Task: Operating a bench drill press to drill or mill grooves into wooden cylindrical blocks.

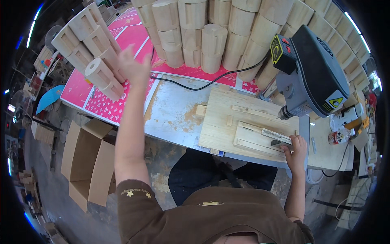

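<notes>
A brown sleeve (140, 203) fills the bottom of the view, and from it the left arm stretches up and away to the far left of the table (174, 110). The left hand (134, 65) is open, fingers spread, holding nothing, right at the leaning row of round wooden blocks (95, 61) on the pink sheet (134, 36). The nearest block (99, 73) lies just left of the palm, its long axis running up and to the left, its drilled end face turned down-left; whether the fingers touch it cannot be told. The right hand (295, 148) is far off on the other side, fingers curled down on the near right corner of the wooden jig (248, 126) under the drill press (313, 69), pressing a small dark piece (278, 142). So the left hand is by far the nearer to the blocks. A bigger stack of blocks (227, 28) stands at the back, a black cable (203, 83) trailing before it
</notes>
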{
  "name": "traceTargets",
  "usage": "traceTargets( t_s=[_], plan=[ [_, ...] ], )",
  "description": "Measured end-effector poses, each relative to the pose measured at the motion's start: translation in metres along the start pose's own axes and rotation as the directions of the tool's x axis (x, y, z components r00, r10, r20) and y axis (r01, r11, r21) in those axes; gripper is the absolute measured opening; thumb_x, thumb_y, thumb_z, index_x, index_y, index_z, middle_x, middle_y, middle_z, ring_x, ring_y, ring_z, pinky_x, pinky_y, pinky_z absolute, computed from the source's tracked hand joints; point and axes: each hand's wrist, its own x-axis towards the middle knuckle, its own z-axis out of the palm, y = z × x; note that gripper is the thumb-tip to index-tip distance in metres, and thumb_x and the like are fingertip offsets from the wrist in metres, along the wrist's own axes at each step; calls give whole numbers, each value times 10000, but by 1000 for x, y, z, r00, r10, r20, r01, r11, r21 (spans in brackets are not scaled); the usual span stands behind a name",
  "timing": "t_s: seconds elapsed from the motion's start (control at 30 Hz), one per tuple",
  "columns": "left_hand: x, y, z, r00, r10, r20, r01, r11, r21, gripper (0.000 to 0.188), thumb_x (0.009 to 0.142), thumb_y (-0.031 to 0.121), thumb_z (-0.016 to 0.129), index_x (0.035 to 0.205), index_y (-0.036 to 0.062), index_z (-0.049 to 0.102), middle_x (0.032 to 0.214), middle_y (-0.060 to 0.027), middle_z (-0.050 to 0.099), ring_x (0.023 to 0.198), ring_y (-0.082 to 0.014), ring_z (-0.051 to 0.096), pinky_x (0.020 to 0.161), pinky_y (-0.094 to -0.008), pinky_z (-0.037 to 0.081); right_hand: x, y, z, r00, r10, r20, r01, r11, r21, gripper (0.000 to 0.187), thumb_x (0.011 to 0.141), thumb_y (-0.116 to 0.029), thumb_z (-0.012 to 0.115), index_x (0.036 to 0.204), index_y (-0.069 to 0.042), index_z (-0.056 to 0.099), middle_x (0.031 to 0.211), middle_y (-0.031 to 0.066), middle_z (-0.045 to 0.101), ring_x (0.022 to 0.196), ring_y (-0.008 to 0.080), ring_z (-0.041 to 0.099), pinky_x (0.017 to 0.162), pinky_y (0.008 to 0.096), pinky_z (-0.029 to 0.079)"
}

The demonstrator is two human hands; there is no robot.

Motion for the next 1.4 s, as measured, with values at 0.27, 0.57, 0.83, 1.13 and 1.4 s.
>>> traceTargets(
  t_s=[0.27, 0.57, 0.83, 1.13, 1.4],
  plan=[
    [-41, 166, 117, 815, -349, 462, 486, 847, -218, 828, 619, 277, 808, 1281, -3, 396, 1241, -226, 464, 1166, -383, 439, 990, -414, 373, -1, 1, 2, 997, -42, -62, 43, 999, 14, 361, 619, -158, 748, 921, -60, 576, 863, 87, 561, 833, 305, 508, 733, 401, 370],
    [-55, 144, 150, 846, -372, 382, 519, 738, -431, 765, 510, 215, 883, 1119, -60, 510, 1087, -201, 565, 1024, -328, 549, 880, -388, 447, -1, 0, 1, 997, -41, -72, 44, 998, 35, 358, 635, -194, 736, 938, -73, 588, 861, 76, 555, 832, 294, 522, 738, 395, 375],
    [-59, 170, -4, 845, -176, 504, 469, 695, -544, 470, 725, 192, 778, 1090, -63, 625, 1041, -152, 619, 945, -207, 601, 833, -302, 473, -5, 7, 0, 996, -58, -67, 61, 997, 45, 357, 643, -201, 731, 943, -74, 585, 874, 78, 560, 839, 298, 529, 741, 399, 385],
    [-113, 204, -92, 181, 1, 983, 901, 402, -166, 448, 746, 187, 769, 1090, -64, 630, 963, -117, 673, 851, -127, 618, 756, -248, 486, 0, 15, 5, 995, -91, -50, 93, 995, 40, 347, 666, -225, 722, 960, -96, 592, 882, 62, 563, 860, 282, 534, 714, 396, 375],
    [-130, 215, -67, 44, 115, 992, 885, 457, -92, 450, 739, 241, 779, 1070, -36, 654, 902, -91, 678, 818, -122, 607, 759, -246, 469, 0, 25, 6, 982, -179, -54, 184, 976, 118, 330, 677, -215, 730, 962, -119, 592, 875, 26, 562, 868, 254, 537, 750, 384, 396]
  ],
)
